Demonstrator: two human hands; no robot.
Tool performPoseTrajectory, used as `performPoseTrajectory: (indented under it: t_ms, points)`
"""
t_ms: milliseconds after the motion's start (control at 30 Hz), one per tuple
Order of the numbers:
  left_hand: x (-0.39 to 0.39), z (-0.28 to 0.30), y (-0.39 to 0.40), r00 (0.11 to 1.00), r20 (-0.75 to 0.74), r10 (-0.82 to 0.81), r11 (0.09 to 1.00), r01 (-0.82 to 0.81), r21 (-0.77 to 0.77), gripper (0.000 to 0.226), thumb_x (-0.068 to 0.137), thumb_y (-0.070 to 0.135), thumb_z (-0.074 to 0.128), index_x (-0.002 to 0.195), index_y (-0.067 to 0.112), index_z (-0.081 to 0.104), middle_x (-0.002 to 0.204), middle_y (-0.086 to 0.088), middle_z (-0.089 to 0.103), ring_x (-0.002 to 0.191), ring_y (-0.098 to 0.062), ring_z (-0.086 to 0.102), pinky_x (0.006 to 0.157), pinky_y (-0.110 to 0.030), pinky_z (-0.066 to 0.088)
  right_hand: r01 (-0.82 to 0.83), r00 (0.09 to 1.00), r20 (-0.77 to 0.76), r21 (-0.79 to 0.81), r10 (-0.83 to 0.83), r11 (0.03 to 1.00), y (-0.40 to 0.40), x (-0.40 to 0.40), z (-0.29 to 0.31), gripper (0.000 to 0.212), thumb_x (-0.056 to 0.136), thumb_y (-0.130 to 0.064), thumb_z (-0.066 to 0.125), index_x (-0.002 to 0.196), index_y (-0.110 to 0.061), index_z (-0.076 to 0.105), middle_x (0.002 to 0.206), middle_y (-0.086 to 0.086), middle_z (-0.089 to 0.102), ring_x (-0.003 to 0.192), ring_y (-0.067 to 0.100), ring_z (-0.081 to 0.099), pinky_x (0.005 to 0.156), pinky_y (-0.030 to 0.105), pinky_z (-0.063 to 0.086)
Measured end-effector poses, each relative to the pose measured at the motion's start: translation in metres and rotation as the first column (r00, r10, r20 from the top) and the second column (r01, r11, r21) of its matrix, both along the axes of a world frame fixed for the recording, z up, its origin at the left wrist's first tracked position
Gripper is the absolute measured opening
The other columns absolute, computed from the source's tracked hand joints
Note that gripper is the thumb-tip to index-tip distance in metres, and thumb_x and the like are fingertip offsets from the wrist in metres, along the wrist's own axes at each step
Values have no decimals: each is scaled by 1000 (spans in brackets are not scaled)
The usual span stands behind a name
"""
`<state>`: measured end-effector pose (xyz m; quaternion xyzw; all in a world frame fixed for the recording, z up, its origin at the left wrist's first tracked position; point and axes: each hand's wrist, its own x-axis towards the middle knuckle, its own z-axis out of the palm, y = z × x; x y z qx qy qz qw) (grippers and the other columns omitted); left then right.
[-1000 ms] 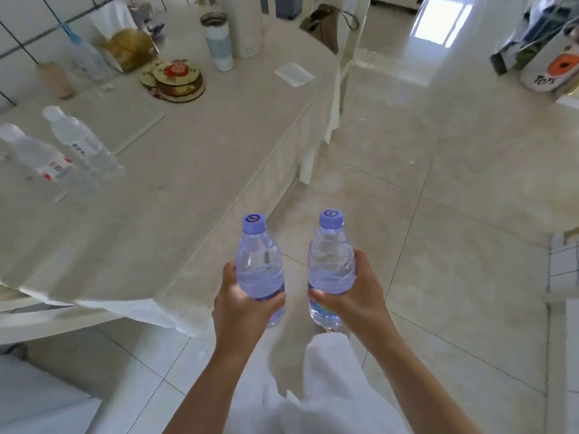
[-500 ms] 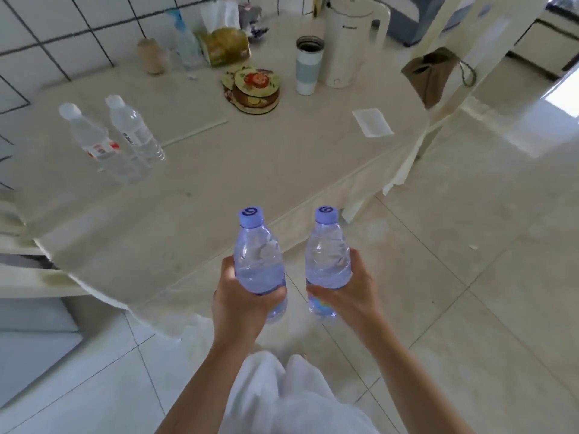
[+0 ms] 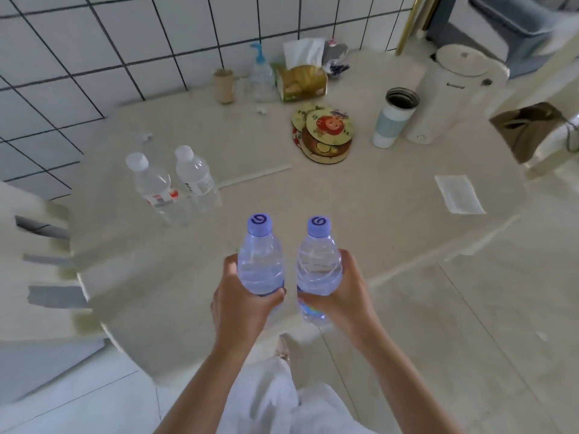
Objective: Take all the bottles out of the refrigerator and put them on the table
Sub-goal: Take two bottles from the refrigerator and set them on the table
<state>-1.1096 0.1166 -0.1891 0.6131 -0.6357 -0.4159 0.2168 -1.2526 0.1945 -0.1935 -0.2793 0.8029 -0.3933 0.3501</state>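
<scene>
Left hand: we see our left hand [image 3: 242,300] with its fingers curled tight round the lower half of a purple-capped bottle [image 3: 260,258], held upright above the near edge of the table [image 3: 360,214].
Right hand: our right hand [image 3: 343,292] grips a second purple-capped bottle [image 3: 318,261] the same way, thumb across the front, upright, just beside the first; the two bottles stay apart.
Bottles on the table: two clear bottles with white caps [image 3: 175,180] stand side by side, near the table's left edge and beyond our hands.
Back of the table: a tissue box [image 3: 300,79], a pump bottle [image 3: 260,78] and a small brown jar [image 3: 224,86] sit by the tiled wall [image 3: 94,51].
Right part of the table: we see a stack of round coasters [image 3: 326,133], an open tumbler [image 3: 394,117] touching or just beside a white kettle [image 3: 448,95], and a flat white packet [image 3: 459,194] near the table's right edge.
</scene>
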Motion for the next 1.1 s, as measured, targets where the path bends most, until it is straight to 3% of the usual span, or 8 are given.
performPoseTrajectory:
  t_ms: [167,267,500,700,800,933,1033,1100]
  points:
    - [-20,2,-68,999,-2,51,998,-51,-43,62,54,29,89,101,28,47,82,12,63,81,-27,64,68,-32,44,2,1000,-21,-35,-3,999,-65,-21,14,59,59,-10,80,105,-26,46,84,-11,61,76,12,61,64,22,49]
    - [-35,1,-98,996,-15,83,995,-84,-62,62,55,31,88,102,28,47,83,12,64,84,-28,64,69,-32,44,-24,999,-32,-48,23,999,-95,-34,16,59,61,-8,80,103,-29,45,83,-13,59,72,2,57,53,10,43]
    - [-70,-14,-153,990,-30,140,987,-142,-74,66,59,30,87,114,25,51,85,15,61,85,-22,64,71,-28,39,-60,997,-59,-60,57,996,-165,-67,3,50,55,-14,81,92,-28,49,84,-5,62,68,10,58,57,24,45]
    - [-99,-39,-194,966,-31,256,965,-257,-55,66,61,30,86,116,27,50,96,9,68,87,-22,65,75,-32,47,-199,976,-116,-110,186,974,-229,-90,9,54,60,-2,77,87,-31,39,80,25,61,79,45,59,56,47,50]
    - [-111,-54,-208,942,-51,331,938,-335,-88,66,63,25,86,117,27,49,97,7,68,87,-23,65,72,-29,43,-202,975,-114,-109,190,973,-255,-98,-5,54,61,-5,77,86,-38,41,79,16,63,71,36,62,64,53,53]
    - [-124,-70,-222,906,-82,416,906,-421,-51,63,64,21,87,112,29,47,93,13,62,80,-12,56,70,-22,37,-180,981,-94,-90,172,980,-280,-110,-36,59,60,-18,83,94,-47,45,85,-9,63,79,7,63,69,36,55]
    - [-128,-80,-228,884,-113,453,884,-462,-67,68,61,18,89,105,37,41,97,13,62,81,-7,56,66,-10,35,-220,970,-126,-75,209,973,-292,-116,-47,60,62,-20,81,85,-58,41,78,-6,59,73,8,61,69,34,54]
    - [-129,-86,-230,884,-119,452,882,-463,-89,71,60,17,89,103,42,38,97,13,62,81,-4,56,67,-1,36,-211,974,-99,-66,204,975,-293,-118,-53,58,63,-24,82,94,-52,41,86,-12,61,79,4,62,73,31,54]
